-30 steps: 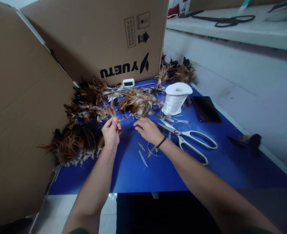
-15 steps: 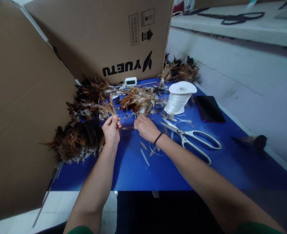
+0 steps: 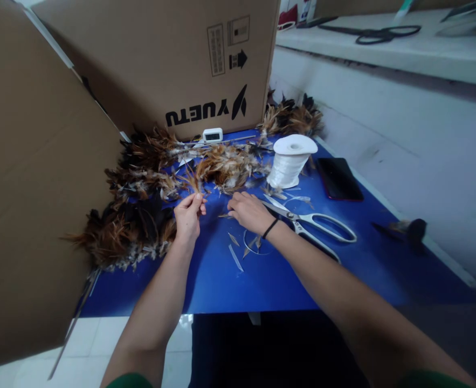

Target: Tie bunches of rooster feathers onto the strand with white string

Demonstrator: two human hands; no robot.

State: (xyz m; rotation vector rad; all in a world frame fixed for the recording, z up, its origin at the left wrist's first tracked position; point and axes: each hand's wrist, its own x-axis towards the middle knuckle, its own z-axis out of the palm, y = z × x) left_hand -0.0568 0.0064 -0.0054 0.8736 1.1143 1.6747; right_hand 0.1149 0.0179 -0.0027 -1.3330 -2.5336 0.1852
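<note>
Between the thumb and fingers of my left hand (image 3: 188,215), a few light-brown feathers (image 3: 193,182) are pinched, tips pointing up. My right hand (image 3: 250,211), with a dark band at the wrist, is low over the table, its fingers curled together; the fingertips are partly hidden, so what they hold cannot be made out. A small loose feather (image 3: 223,216) lies by those fingertips. Just beyond both hands is a pile of brown and cream feathers (image 3: 225,167). Silver-handled scissors (image 3: 302,218) lie with blades apart, right of my right hand.
On the blue table (image 3: 229,293) stand a white ribbon spool (image 3: 288,170) and a small digital display (image 3: 212,134). A dark phone (image 3: 339,179) lies at right. Feather bunches (image 3: 120,231) line the left side. Cardboard (image 3: 140,59) walls the back and left. Dark scissors (image 3: 377,33) rest on the ledge.
My left hand has turned slightly and holds the feathers more upright. My right hand has drawn a little away from the feather pile and the left hand. The view has shifted slightly.
</note>
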